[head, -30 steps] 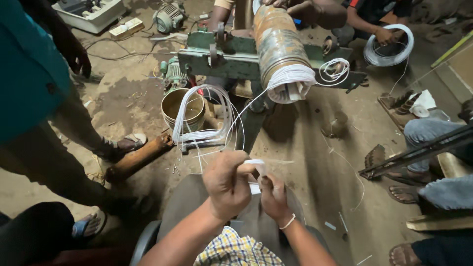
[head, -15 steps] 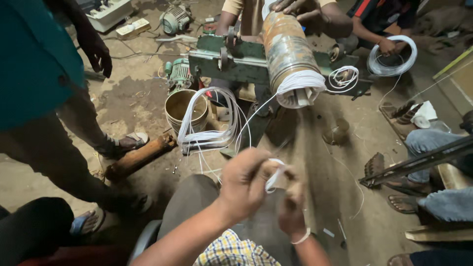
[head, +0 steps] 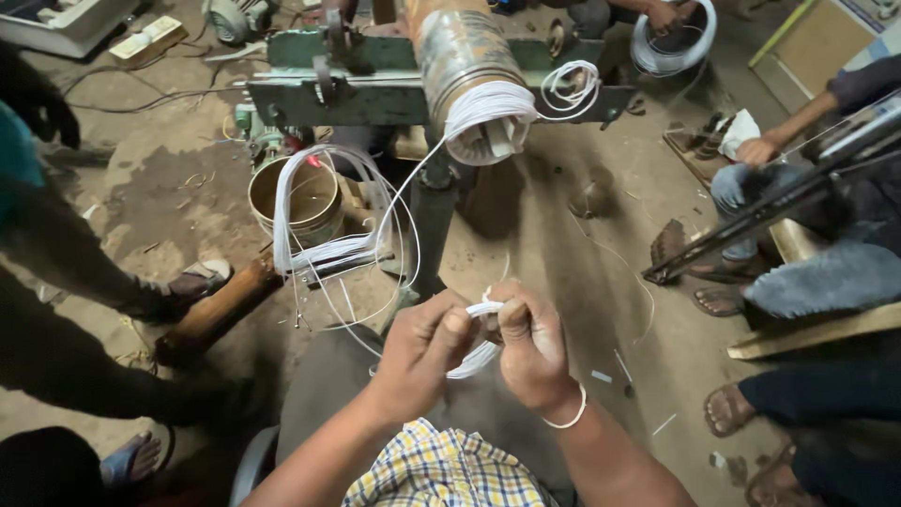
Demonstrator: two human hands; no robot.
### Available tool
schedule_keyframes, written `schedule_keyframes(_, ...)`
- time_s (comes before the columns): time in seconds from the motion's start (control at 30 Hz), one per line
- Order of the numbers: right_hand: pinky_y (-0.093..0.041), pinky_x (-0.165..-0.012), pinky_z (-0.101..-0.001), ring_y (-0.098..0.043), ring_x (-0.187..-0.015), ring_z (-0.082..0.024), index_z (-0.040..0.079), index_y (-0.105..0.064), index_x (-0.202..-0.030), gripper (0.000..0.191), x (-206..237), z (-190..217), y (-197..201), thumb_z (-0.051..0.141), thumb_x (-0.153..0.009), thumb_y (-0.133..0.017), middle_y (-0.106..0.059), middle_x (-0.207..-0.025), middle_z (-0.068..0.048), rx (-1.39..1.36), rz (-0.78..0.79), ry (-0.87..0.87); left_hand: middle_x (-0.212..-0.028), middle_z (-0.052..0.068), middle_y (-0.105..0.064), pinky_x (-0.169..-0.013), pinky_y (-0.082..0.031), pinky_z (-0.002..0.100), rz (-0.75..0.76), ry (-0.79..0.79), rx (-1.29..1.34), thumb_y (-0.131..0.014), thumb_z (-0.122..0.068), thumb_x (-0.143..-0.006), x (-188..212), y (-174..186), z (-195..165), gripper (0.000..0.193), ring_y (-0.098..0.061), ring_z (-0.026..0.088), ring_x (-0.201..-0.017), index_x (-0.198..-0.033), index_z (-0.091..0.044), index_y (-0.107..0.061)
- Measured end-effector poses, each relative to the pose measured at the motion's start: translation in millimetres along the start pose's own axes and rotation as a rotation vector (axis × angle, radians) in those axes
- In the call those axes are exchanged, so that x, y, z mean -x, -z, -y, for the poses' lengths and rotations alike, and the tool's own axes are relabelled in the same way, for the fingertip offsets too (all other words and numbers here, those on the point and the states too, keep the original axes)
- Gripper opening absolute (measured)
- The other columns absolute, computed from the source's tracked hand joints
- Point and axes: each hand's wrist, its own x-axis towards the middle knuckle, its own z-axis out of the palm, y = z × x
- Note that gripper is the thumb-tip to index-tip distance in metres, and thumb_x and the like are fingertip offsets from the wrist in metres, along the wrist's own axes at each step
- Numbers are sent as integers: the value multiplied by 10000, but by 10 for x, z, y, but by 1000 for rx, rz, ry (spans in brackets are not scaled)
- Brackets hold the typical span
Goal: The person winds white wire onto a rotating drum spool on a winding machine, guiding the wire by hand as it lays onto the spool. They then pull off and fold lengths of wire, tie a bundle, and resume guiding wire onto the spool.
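My left hand (head: 420, 349) and my right hand (head: 531, 342) meet low in the middle, over my lap. Both pinch a small bundle of white wire (head: 481, 330) that curves between and under the fingers. A single strand of that wire rises from my hands to the white winding (head: 488, 115) on the end of a metal drum (head: 462, 49). The drum sits on a green machine frame (head: 310, 98) straight ahead. Loose white wire loops (head: 330, 237) hang beside the frame, left of the strand.
An open round tin (head: 293, 199) stands on the dirt floor under the frame, a rusty pipe (head: 218, 310) lies left of it. A person stands close at the left. Other people sit at the right and far side, one holding a white coil (head: 672, 41).
My hands have come closer together and nearer the camera, the right one risen to meet the left on the wire bundle. The view has tipped down slightly.
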Motion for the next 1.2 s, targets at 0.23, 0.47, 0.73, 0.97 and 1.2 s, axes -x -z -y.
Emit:
schedule_keyframes(0.23,-428,-674,-260,-489,-767,-66,47,-551,-926,413,133,-75,-323,377,-1154,-452,-526,-824,11,83,-384,-19,-762,144,-645,-608,-513,380,-156,-421,-485,-496,-251,-1100,-41,-325,18,322,-676,297,-675,-906,-24,-619)
schedule_keyframes(0.47,-448,-634,-265,-509,-710,-90,15,-576,-944,288,217,-89,-152,247,-1091,-488,-570,-796,-25,132,-267,-46,-778,175,-647,-609,-532,395,-68,-397,-463,-546,-203,-1059,-81,-365,-3,229,-683,352,-693,-952,-24,-642)
schedule_keyframes(0.73,-379,-631,-227,-431,-711,-41,64,-503,-945,392,186,-215,-231,405,-1138,-485,-474,-808,31,-282,-395,26,-764,168,-631,-626,-504,407,-97,-341,-504,-540,-205,-1078,-93,-376,64,240,-658,367,-707,-929,-39,-626)
schedule_keyframes(0.97,-360,-582,-268,-419,-674,-69,35,-575,-892,449,-132,5,135,435,-1080,-494,-453,-770,21,-125,191,-121,-854,158,-682,-677,-540,393,-113,-407,-462,-545,-180,-1058,-94,-152,67,178,-700,341,-765,-1082,-49,-664)
schedule_keyframes(1.2,-334,-573,-267,-365,-615,-61,100,-424,-867,418,-157,-141,-69,427,-1112,-513,-365,-718,40,-378,-137,64,-848,179,-640,-667,-520,393,-106,-377,-490,-545,-186,-1075,-197,-164,67,170,-662,357,-754,-1050,-63,-659)
